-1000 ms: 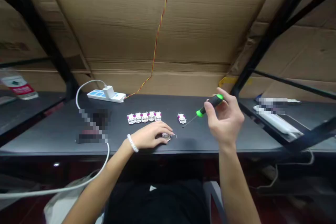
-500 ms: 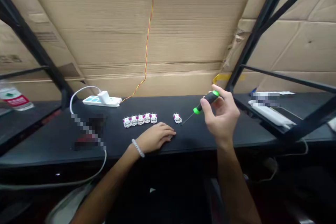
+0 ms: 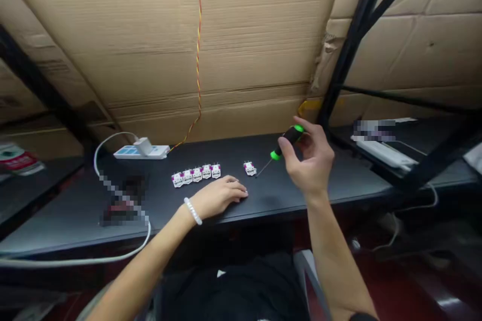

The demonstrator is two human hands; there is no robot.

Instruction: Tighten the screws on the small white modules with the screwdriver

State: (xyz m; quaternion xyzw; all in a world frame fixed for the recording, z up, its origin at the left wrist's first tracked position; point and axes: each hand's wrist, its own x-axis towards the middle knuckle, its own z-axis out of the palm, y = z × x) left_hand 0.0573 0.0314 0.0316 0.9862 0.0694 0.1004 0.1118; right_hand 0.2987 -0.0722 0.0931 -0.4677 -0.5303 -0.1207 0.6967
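My right hand (image 3: pixel 312 160) grips a screwdriver (image 3: pixel 289 139) by its black-and-green handle, fingertips at the top end. Its thin shaft slants down to the left, and the tip is close beside a small white-and-purple part (image 3: pixel 249 168) with metal pins. My left hand (image 3: pixel 223 196), a pale beaded bracelet at the wrist, rests palm down on the black tabletop (image 3: pixel 286 195) with its fingers loosely bent. What lies under those fingers is hidden. Beyond the left hand, several similar white-and-purple parts (image 3: pixel 197 174) stand side by side in a row.
A white power strip (image 3: pixel 160 152) with a plugged-in charger (image 3: pixel 143 146) lies at the back left. Its white cable (image 3: pixel 96 160) loops over the front edge. A twisted red-yellow wire (image 3: pixel 198 60) hangs against the cardboard. Black frame posts (image 3: pixel 346 55) flank the work area.
The camera view has shifted and tilted slightly, so everything appears a little further left. My right hand still has the screwdriver near the single part; my left hand stays on the tabletop.
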